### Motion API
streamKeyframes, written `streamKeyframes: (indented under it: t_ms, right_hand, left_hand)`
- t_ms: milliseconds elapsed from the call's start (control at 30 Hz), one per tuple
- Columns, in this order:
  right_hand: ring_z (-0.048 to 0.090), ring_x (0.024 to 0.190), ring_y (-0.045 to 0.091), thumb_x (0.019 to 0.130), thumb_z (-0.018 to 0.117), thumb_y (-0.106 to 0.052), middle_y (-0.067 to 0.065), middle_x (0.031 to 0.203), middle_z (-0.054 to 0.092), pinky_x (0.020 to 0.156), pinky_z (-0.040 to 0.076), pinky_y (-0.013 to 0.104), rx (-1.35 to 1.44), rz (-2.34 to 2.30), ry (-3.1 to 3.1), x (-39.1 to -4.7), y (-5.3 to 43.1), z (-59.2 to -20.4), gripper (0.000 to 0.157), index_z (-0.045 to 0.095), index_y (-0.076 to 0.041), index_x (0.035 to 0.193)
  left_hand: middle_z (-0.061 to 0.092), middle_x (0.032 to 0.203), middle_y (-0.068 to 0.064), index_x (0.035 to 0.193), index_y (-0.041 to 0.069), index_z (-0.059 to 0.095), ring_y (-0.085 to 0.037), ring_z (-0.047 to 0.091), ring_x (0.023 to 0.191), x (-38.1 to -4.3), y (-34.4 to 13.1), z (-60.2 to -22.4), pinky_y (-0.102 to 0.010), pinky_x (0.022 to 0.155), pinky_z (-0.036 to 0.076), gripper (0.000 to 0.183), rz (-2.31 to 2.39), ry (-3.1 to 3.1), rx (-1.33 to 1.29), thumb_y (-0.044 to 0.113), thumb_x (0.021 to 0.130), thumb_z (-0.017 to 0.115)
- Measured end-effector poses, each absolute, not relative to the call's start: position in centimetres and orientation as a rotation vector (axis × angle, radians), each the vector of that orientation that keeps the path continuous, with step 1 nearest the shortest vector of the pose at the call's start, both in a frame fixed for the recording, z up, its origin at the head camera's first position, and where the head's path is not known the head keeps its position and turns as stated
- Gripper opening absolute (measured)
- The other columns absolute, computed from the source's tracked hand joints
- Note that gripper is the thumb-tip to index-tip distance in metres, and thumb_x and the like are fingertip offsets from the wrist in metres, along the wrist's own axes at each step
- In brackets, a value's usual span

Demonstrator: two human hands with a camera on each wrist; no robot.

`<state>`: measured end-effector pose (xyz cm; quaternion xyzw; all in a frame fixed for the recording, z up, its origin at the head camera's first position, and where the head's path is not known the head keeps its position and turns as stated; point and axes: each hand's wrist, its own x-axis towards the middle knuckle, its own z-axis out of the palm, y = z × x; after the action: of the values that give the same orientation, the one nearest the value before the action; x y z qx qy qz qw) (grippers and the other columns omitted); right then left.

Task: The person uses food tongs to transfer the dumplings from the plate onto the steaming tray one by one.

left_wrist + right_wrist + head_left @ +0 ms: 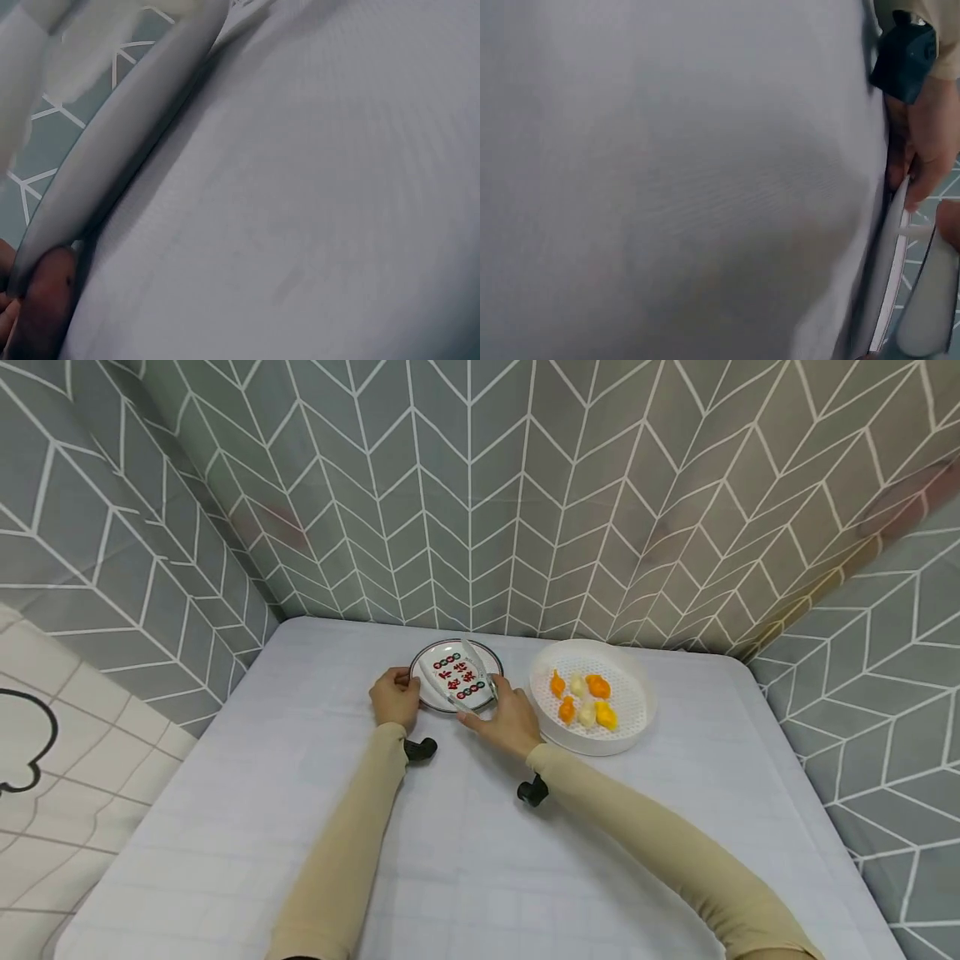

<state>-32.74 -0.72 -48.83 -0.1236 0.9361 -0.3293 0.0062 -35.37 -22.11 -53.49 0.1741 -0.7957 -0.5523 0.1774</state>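
A round white plate (453, 677) with a dark rim and red and green printing lies near the back of the table. At its left edge my left hand (396, 697) pinches the rim, with a fingertip (49, 281) low against the plate's side. My right hand (510, 722), at the plate's right, holds pale tongs (478, 662) whose arms are spread over the plate. The thumb (949, 221) lies on one pale arm in the right wrist view. Nothing shows between the tongs' arms except the printed plate.
Right of the plate stands a round white steamer tray (592, 745) with a perforated base. Several small orange, yellow and cream pieces (597, 686) sit in it. A white cloth (450, 860) covers the table, and a patterned grey curtain (495, 527) hangs behind.
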Motion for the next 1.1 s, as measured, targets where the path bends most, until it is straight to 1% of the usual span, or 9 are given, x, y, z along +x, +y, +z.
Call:
streamKeyframes:
  t_ms: [100,233,333,433,567,667,833,1000,1100]
  right_hand:
    - [0.062,0.117,0.035,0.084,0.084,-0.058,0.022,0.133,0.065,0.094,0.056,0.048,-0.422,-0.914,2.955,-33.0,-0.9,-49.3,0.099,0.041,-0.009,0.16]
    - [0.061,0.119,0.038,0.084,0.084,-0.058,0.024,0.134,0.065,0.095,0.056,0.05,-0.48,-0.851,2.994,-33.1,-0.9,-49.4,0.1,0.041,-0.01,0.16]
    - [0.06,0.121,0.036,0.084,0.084,-0.056,0.023,0.136,0.064,0.097,0.055,0.049,-0.448,-0.902,2.972,-33.0,-0.9,-49.4,0.099,0.041,-0.009,0.16]
    - [0.059,0.123,0.036,0.085,0.085,-0.053,0.023,0.138,0.063,0.099,0.055,0.048,-0.404,-1.002,2.942,-32.9,-0.6,-49.2,0.099,0.04,-0.005,0.159]
    - [0.058,0.121,0.035,0.089,0.08,-0.055,0.021,0.137,0.063,0.097,0.054,0.047,-0.377,-1.127,2.942,-33.6,-0.5,-49.1,0.097,0.039,-0.003,0.16]
    - [0.056,0.121,0.034,0.09,0.076,-0.06,0.019,0.136,0.064,0.095,0.052,0.046,-0.348,-1.161,2.934,-34.0,-0.7,-49.2,0.096,0.039,-0.005,0.16]
    - [0.055,0.123,0.035,0.09,0.075,-0.061,0.021,0.136,0.063,0.098,0.051,0.047,-0.335,-1.014,2.977,-34.0,-1.0,-49.9,0.096,0.041,-0.004,0.159]
    - [0.054,0.127,0.038,0.092,0.073,-0.062,0.026,0.136,0.065,0.102,0.049,0.051,-0.444,-0.848,3.072,-34.1,-1.3,-50.2,0.097,0.039,0.0,0.158]
    - [0.055,0.13,0.038,0.093,0.072,-0.063,0.027,0.136,0.067,0.103,0.049,0.051,-0.494,-0.749,3.124,-34.1,-1.3,-50.4,0.098,0.037,0.003,0.157]
  left_hand:
    - [0.073,0.112,-0.02,0.128,-0.004,0.069,-0.023,0.068,0.086,-35.5,-22.1,-53.6,-0.016,0.06,0.056,0.028,-1.516,-2.253,0.493,0.005,0.102,0.063]
    - [0.073,0.109,-0.02,0.126,-0.005,0.07,-0.023,0.068,0.086,-35.4,-22.1,-53.2,-0.016,0.061,0.056,0.026,-1.492,-2.25,0.496,0.002,0.101,0.063]
    - [0.072,0.109,-0.021,0.127,-0.005,0.069,-0.022,0.068,0.082,-35.1,-21.9,-53.1,-0.018,0.059,0.058,0.027,-1.541,-2.244,0.497,0.002,0.101,0.063]
    - [0.071,0.11,-0.022,0.129,-0.006,0.067,-0.019,0.066,0.078,-34.9,-21.8,-53.4,-0.018,0.057,0.059,0.029,-1.575,-2.246,0.482,0.004,0.102,0.063]
    - [0.07,0.109,-0.023,0.129,-0.008,0.067,-0.018,0.066,0.075,-35.0,-21.7,-53.5,-0.018,0.055,0.058,0.029,-1.579,-2.219,0.458,0.004,0.102,0.064]
    - [0.07,0.108,-0.023,0.129,-0.007,0.067,-0.018,0.066,0.075,-34.9,-21.7,-53.6,-0.018,0.055,0.058,0.03,-1.574,-2.211,0.468,0.005,0.102,0.065]
    - [0.071,0.111,-0.023,0.131,-0.008,0.066,-0.018,0.066,0.078,-34.8,-21.5,-53.8,-0.018,0.056,0.059,0.031,-1.592,-2.231,0.472,0.005,0.102,0.064]
    - [0.071,0.11,-0.024,0.13,-0.008,0.066,-0.018,0.067,0.076,-34.8,-21.6,-53.5,-0.017,0.055,0.059,0.03,-1.567,-2.221,0.448,0.005,0.103,0.063]
    - [0.071,0.109,-0.024,0.129,-0.008,0.066,-0.019,0.067,0.076,-34.9,-21.6,-53.4,-0.017,0.055,0.058,0.03,-1.565,-2.225,0.453,0.005,0.103,0.063]
